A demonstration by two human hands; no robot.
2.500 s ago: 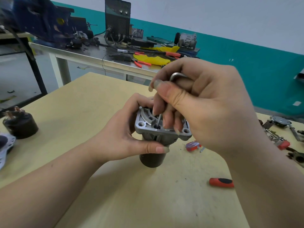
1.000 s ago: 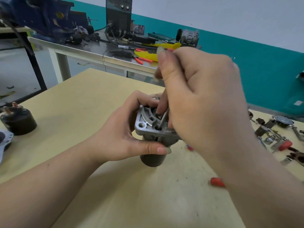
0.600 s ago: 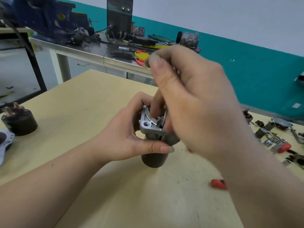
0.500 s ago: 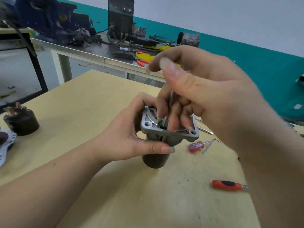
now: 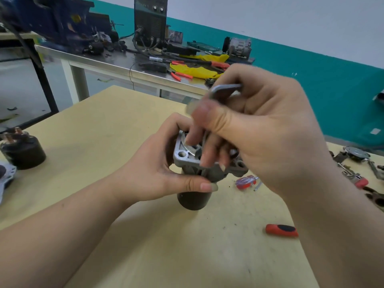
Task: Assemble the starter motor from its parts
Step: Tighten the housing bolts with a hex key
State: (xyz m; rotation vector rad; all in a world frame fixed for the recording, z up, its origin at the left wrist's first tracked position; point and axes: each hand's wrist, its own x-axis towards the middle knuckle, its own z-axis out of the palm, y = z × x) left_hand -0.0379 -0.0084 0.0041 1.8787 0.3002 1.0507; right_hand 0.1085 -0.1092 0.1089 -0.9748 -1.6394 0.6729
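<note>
The starter motor (image 5: 193, 199) stands upright on the wooden table (image 5: 87, 129), dark cylinder down and its grey aluminium end housing (image 5: 182, 156) on top. My left hand (image 5: 158, 173) grips the housing from the left, thumb across its front. My right hand (image 5: 259, 129) is above it and holds an L-shaped hex key (image 5: 225, 89), whose short arm sticks out over my fingers. The long arm runs down between my fingers into the housing; its tip is hidden.
A black solenoid (image 5: 22, 151) and a grey cover plate (image 5: 6, 179) lie at the left edge. A clear-handled screwdriver (image 5: 246, 181) and a red-handled screwdriver (image 5: 281, 230) lie to the right of the motor. Loose metal parts (image 5: 357, 163) sit far right. A cluttered steel bench (image 5: 124, 63) stands behind.
My right hand has been turning the hex key over the housing, its wrist and fingers changing angle from frame to frame. My left hand has kept its grip on the motor, which has stayed in place.
</note>
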